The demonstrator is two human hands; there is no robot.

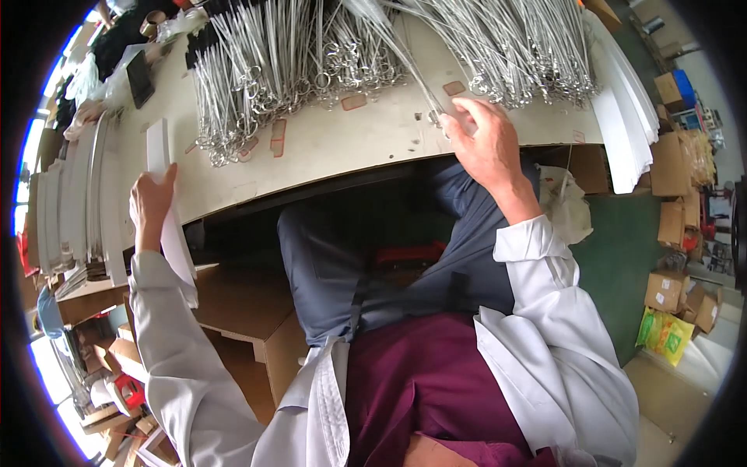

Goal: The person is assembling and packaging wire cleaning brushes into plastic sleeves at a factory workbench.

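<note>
Left hand (152, 201) grips a white sleeve (173, 226); right hand (484, 140) pinches a metal instrument (405, 66)

Wire bundles (373, 54) on table (342, 144) — sleeve stacks (70, 210) left, boxes (677, 194) right.

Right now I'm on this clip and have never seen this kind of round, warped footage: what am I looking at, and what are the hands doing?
There is no machine here. A camera worn on a person's head looks down at their own two hands, and its wide lens bends straight edges. The person sits at a pale worktable in a white coat. Across the table lie heaps of long thin metal instruments with ring handles. The right hand rests at the table edge, its fingers on one instrument. The left hand holds a long flat white sleeve. Stacks of similar white sleeves lie at the left.
</note>
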